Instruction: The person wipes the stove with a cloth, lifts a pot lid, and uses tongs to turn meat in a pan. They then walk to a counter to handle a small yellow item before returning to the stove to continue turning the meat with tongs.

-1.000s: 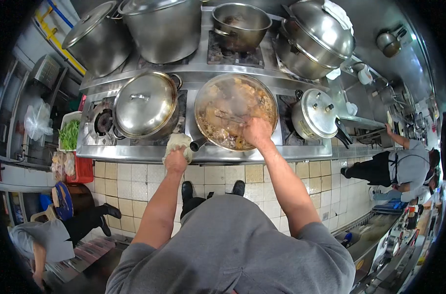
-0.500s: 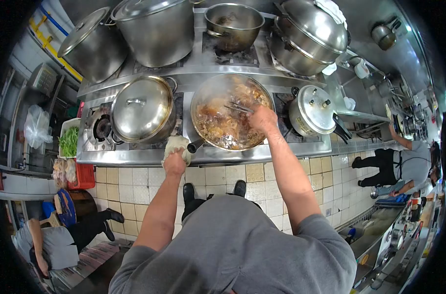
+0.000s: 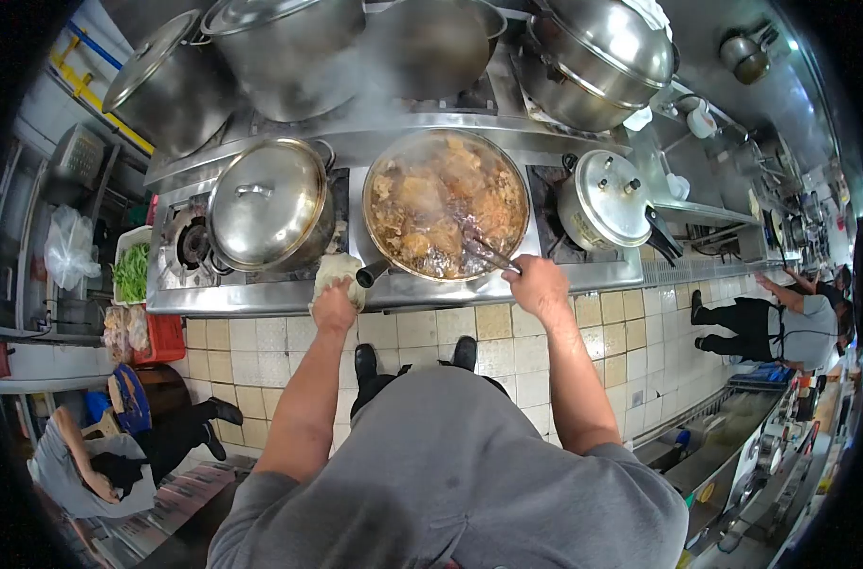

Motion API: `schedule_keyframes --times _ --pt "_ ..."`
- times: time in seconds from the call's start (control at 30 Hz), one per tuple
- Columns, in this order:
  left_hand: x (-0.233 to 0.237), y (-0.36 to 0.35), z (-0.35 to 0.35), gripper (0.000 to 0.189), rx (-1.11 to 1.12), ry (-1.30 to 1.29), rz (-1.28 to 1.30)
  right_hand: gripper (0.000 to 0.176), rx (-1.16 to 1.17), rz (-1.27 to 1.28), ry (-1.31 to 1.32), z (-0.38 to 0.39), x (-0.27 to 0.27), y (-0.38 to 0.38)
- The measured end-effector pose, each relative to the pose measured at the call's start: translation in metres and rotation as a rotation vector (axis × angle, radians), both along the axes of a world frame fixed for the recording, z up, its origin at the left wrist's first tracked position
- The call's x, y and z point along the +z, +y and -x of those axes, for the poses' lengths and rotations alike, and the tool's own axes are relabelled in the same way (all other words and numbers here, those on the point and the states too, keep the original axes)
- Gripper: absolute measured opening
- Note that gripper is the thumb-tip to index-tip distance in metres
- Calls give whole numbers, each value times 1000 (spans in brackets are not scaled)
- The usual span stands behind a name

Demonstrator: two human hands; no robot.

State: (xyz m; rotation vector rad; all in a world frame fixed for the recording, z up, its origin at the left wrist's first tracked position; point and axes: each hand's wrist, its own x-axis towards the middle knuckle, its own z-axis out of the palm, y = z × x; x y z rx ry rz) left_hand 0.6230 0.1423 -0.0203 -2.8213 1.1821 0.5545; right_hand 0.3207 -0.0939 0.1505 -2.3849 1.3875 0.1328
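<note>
Left hand: the left hand (image 3: 334,302) has its grip closed over a bunched, pale cream cloth (image 3: 337,273) at the front edge of the stainless-steel stove (image 3: 431,296); how tightly the fingers are closed cannot be told.
Right hand: the right hand (image 3: 541,284) has its grip closed around the near end of a slender metal utensil (image 3: 493,254), just above the stove's front edge.
Utensil: tilted, its far end in the food, where steam and liquid obscure its tip.
Pan: a wide, round metal pan (image 3: 366,211) sits on the stove between the two hands' reach, its black-tipped handle (image 3: 372,274) pointing toward the person and to the left, beside the cloth.
Food: brown and orange pieces (image 3: 427,228) in glossy liquid, spread across the pan, with steam above.
Left of pan: a round steel pot with a domed lid (image 3: 266,204), closed.
Right of pan: a silver pressure cooker (image 3: 607,199) with a black handle, its lid on.
Rear row: large steel pots (image 3: 284,66), partly veiled by steam.
Far left: leafy green vegetables (image 3: 130,275) in a pale container, above a red plastic basket (image 3: 166,339).
</note>
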Motion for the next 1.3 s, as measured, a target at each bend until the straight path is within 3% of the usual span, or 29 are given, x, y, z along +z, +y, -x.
schedule_keyframes --times 0.27,0.6,0.9,1.1,1.17,1.3 --pt "-3 -4 -2 63 8 19 -53 34 6 -54 165 -12 -16 15" --pt "-6 -3 -3 60 18 18 -22 32 65 -39 185 -29 -22 11" --pt "5 -5 1 58 72 54 -26 35 -11 -112 -64 -10 -39 5" --pt "12 -3 4 56 48 46 -2 33 -57 -302 -350 10 -83 0" --pt "14 -3 5 56 53 47 3 32 -208 -434 -418 11 -86 6" --pt "15 -4 4 56 44 48 4 33 -298 -595 -503 15 -105 10"
